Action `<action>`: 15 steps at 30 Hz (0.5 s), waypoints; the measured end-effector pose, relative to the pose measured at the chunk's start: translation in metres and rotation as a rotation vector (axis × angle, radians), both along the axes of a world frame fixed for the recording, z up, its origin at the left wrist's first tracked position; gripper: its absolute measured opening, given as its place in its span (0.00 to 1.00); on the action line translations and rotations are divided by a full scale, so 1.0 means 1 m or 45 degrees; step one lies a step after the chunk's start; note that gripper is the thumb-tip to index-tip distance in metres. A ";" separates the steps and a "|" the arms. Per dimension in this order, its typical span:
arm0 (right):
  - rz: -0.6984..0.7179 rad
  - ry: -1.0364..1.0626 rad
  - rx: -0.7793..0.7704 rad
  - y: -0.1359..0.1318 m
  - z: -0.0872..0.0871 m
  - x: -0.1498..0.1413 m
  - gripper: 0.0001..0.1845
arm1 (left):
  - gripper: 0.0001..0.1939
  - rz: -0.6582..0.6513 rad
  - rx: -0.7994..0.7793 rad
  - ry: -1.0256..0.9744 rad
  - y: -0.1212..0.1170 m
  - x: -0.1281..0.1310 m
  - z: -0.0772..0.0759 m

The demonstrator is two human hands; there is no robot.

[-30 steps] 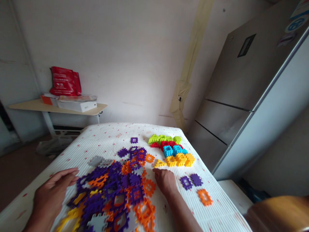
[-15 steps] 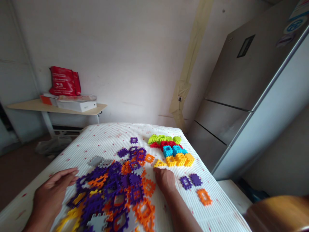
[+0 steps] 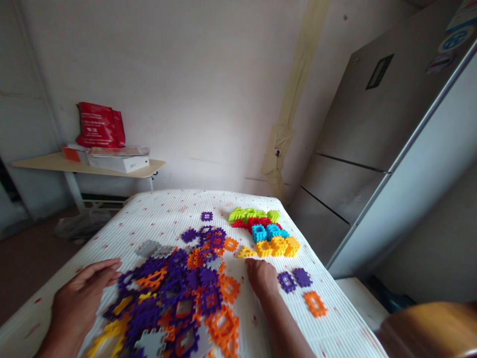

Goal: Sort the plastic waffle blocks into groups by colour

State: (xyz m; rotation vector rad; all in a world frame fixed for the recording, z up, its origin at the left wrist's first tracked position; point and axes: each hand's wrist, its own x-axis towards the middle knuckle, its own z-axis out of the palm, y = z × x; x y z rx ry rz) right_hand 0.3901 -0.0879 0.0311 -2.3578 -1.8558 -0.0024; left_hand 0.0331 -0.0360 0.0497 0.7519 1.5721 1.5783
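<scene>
My left hand (image 3: 84, 296) rests at the left edge of a loose pile of toothed plastic building pieces (image 3: 175, 286), mostly purple with orange, grey and yellow. Its fingers are stretched forward, and I see nothing held. My right hand (image 3: 263, 277) is closed, knuckles up, on the cloth just in front of a yellow triangular piece (image 3: 247, 252). Its fingertips are hidden, so I cannot make out what they hold, if anything. Right of that hand lie two purple pieces (image 3: 286, 282) and an orange square piece (image 3: 315, 304).
Sorted stacks stand at the back right: green pieces (image 3: 253, 215), red pieces (image 3: 257, 223), blue pieces (image 3: 260, 232) and yellow pieces (image 3: 278, 245). A white dotted cloth (image 3: 164, 209) covers the table. A fridge (image 3: 346, 149) rises on the right; a side table (image 3: 40, 165) stands back left.
My right hand has shifted slightly to the right along the cloth, exposing more of the yellow triangular piece. My left hand and the pile stay where they were.
</scene>
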 end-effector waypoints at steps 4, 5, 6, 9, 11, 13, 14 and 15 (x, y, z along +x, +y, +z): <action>-0.011 -0.014 -0.013 0.001 0.001 -0.002 0.18 | 0.16 0.010 -0.019 0.044 -0.003 0.002 0.003; -0.014 -0.023 -0.019 0.002 0.001 -0.002 0.18 | 0.16 0.006 -0.021 0.050 -0.003 0.002 0.003; -0.017 -0.032 -0.025 0.002 0.002 -0.003 0.18 | 0.16 -0.003 -0.022 0.056 -0.003 0.002 0.003; -0.027 -0.039 -0.029 0.003 0.003 -0.004 0.18 | 0.15 -0.017 -0.011 0.064 -0.002 0.000 0.001; -0.037 -0.031 -0.033 0.003 0.004 -0.004 0.18 | 0.16 -0.010 0.001 0.045 -0.001 -0.002 -0.002; -0.038 -0.026 -0.038 0.004 0.004 -0.004 0.18 | 0.16 0.004 0.007 0.022 0.000 -0.003 -0.003; -0.038 -0.024 -0.039 0.004 0.003 -0.004 0.18 | 0.16 0.006 0.005 0.020 0.001 -0.003 -0.004; -0.035 -0.020 -0.036 0.004 0.003 -0.004 0.18 | 0.16 0.007 0.002 0.026 0.001 -0.003 -0.004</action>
